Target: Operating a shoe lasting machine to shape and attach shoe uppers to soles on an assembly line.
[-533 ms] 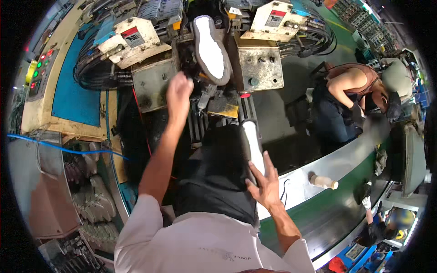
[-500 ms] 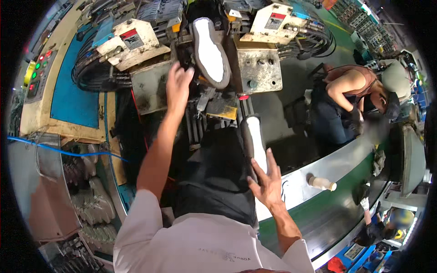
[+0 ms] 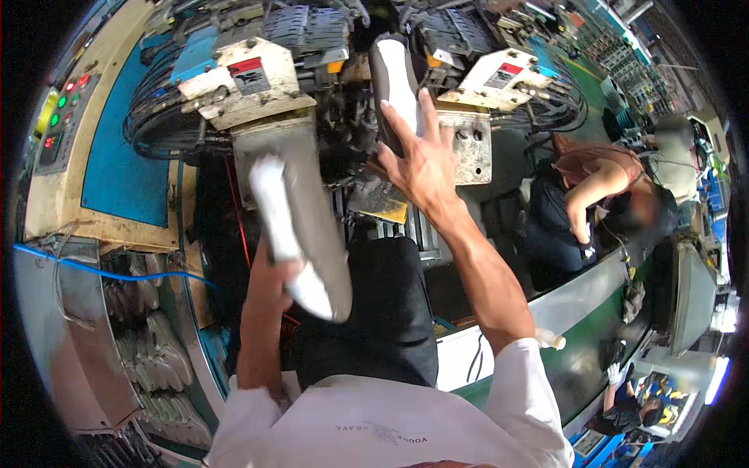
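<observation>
A grey lasted shoe upper (image 3: 316, 210) with a white underside hangs at my left, toe and heel smeared by motion. My left hand (image 3: 269, 274) is closed around its lower left edge. My right hand (image 3: 421, 160) grips the near end of a second lasted shoe (image 3: 396, 74), its fingers spread over the white underside and sides. That second shoe lies bottom up at the middle of the machine, between two cream brackets (image 3: 253, 78). Whether it touches the machine beneath is hidden.
A control panel (image 3: 62, 121) with lit buttons stands at the far left. Racks of shoe-shaped lasts (image 3: 168, 351) sit below it, crossed by a blue hose (image 3: 117, 273). A green conveyor (image 3: 577, 363) runs along the right, with a bottle (image 3: 552, 341) on it. A co-worker (image 3: 601, 179) bends beyond.
My left hand, empty before, now holds a shoe low at the left. My right hand has moved up and forward with the other shoe, from beside my leg to the machine.
</observation>
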`<state>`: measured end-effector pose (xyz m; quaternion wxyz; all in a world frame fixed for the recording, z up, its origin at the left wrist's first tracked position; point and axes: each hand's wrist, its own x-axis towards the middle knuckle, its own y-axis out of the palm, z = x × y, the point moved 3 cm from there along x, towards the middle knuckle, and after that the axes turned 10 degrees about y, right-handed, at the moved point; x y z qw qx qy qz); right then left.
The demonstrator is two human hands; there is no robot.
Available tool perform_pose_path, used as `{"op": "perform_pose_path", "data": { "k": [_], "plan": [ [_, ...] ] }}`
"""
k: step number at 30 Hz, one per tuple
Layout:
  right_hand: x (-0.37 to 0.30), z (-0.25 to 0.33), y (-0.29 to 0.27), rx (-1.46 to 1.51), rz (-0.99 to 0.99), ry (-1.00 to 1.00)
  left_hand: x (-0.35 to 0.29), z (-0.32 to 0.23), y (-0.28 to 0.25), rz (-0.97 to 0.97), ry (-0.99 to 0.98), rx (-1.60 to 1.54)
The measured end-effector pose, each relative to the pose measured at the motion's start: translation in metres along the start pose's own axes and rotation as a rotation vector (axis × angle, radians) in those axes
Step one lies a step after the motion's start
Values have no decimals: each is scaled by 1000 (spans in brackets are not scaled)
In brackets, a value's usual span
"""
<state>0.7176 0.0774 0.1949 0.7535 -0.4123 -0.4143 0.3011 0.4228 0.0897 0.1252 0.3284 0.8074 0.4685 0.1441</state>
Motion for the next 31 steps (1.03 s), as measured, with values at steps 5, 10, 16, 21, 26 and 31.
{"op": "perform_pose_path", "data": {
  "k": [5,10,16,21,26,31],
  "plan": [
    [-8,7,39,-54,28,85,-118,1,-79,2,-12,-12],
    [-21,6,49,-50,-227,-171,-169,8,-101,-88,-82,-234],
    [-22,13,61,-26,-223,-232,-135,26,-104,-198,-166,-248],
    [42,11,73,-53,-290,-257,-96,45,-82,-184,-247,-196],
    [112,5,92,-129,-299,-272,-70,69,-67,-248,-356,-57],
    [148,13,90,-173,-308,-268,-46,108,-81,-317,-475,-1]
  ]
}}
